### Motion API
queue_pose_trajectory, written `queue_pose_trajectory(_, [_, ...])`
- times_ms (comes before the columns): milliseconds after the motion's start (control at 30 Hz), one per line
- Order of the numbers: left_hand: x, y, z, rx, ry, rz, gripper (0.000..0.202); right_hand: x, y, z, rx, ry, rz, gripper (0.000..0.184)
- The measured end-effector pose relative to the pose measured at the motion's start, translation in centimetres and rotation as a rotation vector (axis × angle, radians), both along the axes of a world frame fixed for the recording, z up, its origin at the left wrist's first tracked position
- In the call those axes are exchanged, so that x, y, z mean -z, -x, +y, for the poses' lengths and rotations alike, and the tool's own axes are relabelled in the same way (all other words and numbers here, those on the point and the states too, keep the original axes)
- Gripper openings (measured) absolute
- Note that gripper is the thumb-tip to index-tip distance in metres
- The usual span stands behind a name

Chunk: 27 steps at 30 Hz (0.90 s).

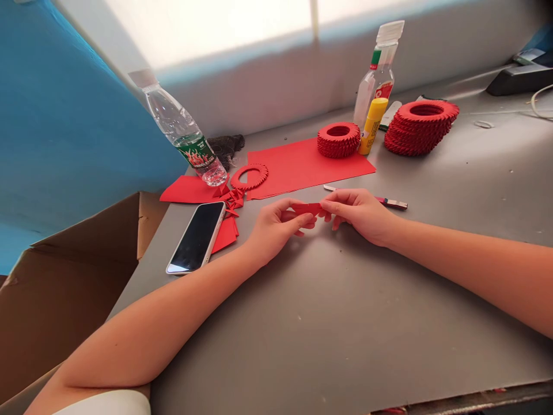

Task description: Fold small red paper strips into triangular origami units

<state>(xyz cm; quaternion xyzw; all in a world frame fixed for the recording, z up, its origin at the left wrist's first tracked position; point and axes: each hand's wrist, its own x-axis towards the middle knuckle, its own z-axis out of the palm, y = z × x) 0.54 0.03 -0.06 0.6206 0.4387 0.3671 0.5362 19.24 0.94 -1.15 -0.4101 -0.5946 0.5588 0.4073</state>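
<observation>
Left hand (279, 227) and right hand (363, 214), each grip pinched on one end of small folded paper (307, 209), red, held over grey worktop (341, 311) nearer than red sheet (298, 167), phone (196, 237) off left, glue stick (373, 128) farther back.

A clear bottle with a green label (173, 118) stands toward the left of the grey tabletop (345, 323), a dark crumpled cloth (228, 147) just behind it. Nearer lies a phone (196, 237), screen dark. Beside the edge sits an open cardboard box (78, 305). A second clear bottle (363, 98) stands farther right.
</observation>
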Motion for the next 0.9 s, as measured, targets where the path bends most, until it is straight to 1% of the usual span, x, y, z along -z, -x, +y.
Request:
queue_pose_trajectory(300, [0.0,0.0,0.0,0.007,-0.002,-0.005,0.026,-0.3,0.1,-0.1,-0.003,-0.003,-0.028,0.02])
queue_pose_trajectory(467, [0.0,0.0,0.0,0.011,0.001,-0.006,0.026,-0.2,0.0,-0.1,-0.006,-0.005,-0.033,0.022])
queue_pose_trajectory(633, [-0.1,0.0,-0.1,0.022,0.012,-0.007,0.027,-0.2,0.2,-0.2,0.016,-0.046,-0.083,0.022])
queue_pose_trajectory(700, [-0.1,-0.1,-0.2,0.023,0.021,-0.01,0.031,-0.3,0.4,-0.4,0.036,-0.094,-0.125,0.021])
queue_pose_trajectory(833, [-0.3,-0.2,-0.4,0.016,0.052,-0.037,0.054,-0.5,0.6,-1.0,0.094,-0.213,-0.191,0.018])
queue_pose_trajectory(900, [-0.4,-0.2,-0.5,0.018,0.068,-0.051,0.06,-0.5,0.7,-1.2,0.12,-0.261,-0.199,0.017])
